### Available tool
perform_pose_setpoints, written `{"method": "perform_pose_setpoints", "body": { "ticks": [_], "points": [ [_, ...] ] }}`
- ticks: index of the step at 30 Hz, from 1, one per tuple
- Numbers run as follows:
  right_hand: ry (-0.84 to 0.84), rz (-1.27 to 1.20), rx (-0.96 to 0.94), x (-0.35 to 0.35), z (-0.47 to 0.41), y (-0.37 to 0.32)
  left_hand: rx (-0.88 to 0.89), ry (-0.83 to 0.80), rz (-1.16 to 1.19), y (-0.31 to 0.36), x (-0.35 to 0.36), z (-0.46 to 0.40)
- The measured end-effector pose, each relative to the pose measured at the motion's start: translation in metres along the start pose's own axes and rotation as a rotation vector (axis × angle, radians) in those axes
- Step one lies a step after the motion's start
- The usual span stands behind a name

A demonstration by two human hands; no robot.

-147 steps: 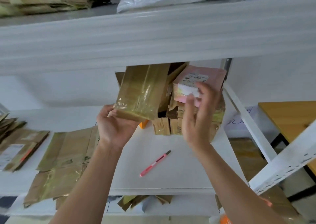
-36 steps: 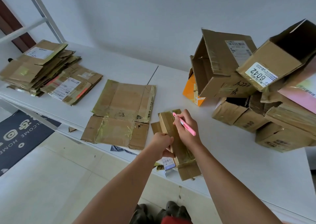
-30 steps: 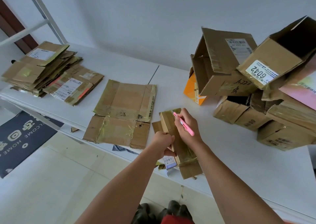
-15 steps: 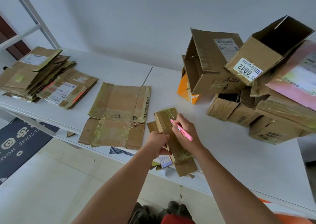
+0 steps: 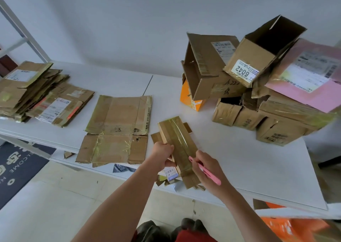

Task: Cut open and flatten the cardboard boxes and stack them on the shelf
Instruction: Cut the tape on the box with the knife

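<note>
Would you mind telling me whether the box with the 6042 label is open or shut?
Open: the 6042 box lies tipped on the pile, its dark, hollow inside showing through the uncovered end.

Low in the middle of the frame, the left hand [image 5: 162, 154] grips the left edge of a narrow taped box [image 5: 178, 145] lying on the white shelf [image 5: 249, 164], while the right hand [image 5: 208, 169] holds a pink cutter [image 5: 205, 171] with its tip at the box's lower right edge. Just left of the box lies 1 flattened sheet of cardboard [image 5: 118, 129], and at far left a stack of flattened boxes [image 5: 35, 92]. In the upper right stands a pile of uncut boxes [image 5: 258, 94], one labelled 6042 [image 5: 243, 72], with a pink box [image 5: 310, 75] on top at the frame's right edge.
</note>
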State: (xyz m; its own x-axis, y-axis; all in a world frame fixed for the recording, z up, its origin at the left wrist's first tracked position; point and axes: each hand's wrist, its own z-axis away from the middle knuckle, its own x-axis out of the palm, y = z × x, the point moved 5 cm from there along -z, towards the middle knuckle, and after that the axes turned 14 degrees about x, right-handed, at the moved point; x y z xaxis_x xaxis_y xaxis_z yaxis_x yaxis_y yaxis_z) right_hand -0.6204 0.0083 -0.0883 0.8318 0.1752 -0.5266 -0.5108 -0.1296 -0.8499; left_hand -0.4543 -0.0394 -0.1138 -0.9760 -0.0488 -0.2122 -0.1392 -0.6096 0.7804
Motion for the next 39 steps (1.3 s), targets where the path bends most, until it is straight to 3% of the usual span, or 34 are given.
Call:
{"method": "perform_pose_setpoints", "body": {
  "ticks": [7, 10, 14, 16, 19, 22, 27, 29, 31, 33, 35, 37, 39],
  "points": [
    [0.161, 0.011, -0.024, -0.012, 0.042, 0.004, -0.009, 0.062, -0.048, 0.007, -0.001, 0.005],
    [0.163, -0.167, 0.087, -0.018, 0.05, 0.01, 0.127, 0.079, -0.199, 0.015, -0.009, -0.004],
    [0.385, -0.471, 0.229, -0.031, 0.062, 0.022, 0.455, -0.074, -0.82, 0.051, -0.01, -0.018],
    [0.437, -0.55, 0.262, -0.03, 0.064, 0.026, 0.517, -0.142, -1.041, 0.066, -0.008, -0.027],
    [0.438, -0.625, 0.284, -0.02, 0.064, 0.031, 0.502, -0.275, -1.112, 0.069, -0.012, -0.042],
    [0.483, -0.715, 0.296, -0.02, 0.068, 0.035, 0.512, -0.376, -0.959, 0.059, -0.007, -0.045],
    [0.644, -0.865, 0.407, -0.047, 0.076, 0.052, 0.537, -0.147, -0.881, 0.04, 0.031, -0.015],
    [0.711, -0.851, 0.443, -0.062, 0.079, 0.059, 0.511, -0.01, -1.016, 0.031, 0.045, -0.003],
    [0.782, -0.809, 0.473, -0.076, 0.082, 0.067, 0.606, 0.066, -1.24, 0.034, 0.056, 0.003],
    [0.846, -0.815, 0.48, -0.088, 0.084, 0.072, 0.827, -0.036, -1.291, 0.042, 0.066, 0.0],
    [0.896, -0.814, 0.472, -0.098, 0.085, 0.073, 0.979, -0.249, -1.269, 0.045, 0.074, -0.006],
    [0.901, -0.783, 0.466, -0.104, 0.083, 0.073, 0.974, -0.379, -1.289, 0.04, 0.076, -0.012],
    [0.88, -0.771, 0.47, -0.106, 0.08, 0.072, 0.919, -0.405, -1.298, 0.035, 0.077, -0.017]
  ]
}}
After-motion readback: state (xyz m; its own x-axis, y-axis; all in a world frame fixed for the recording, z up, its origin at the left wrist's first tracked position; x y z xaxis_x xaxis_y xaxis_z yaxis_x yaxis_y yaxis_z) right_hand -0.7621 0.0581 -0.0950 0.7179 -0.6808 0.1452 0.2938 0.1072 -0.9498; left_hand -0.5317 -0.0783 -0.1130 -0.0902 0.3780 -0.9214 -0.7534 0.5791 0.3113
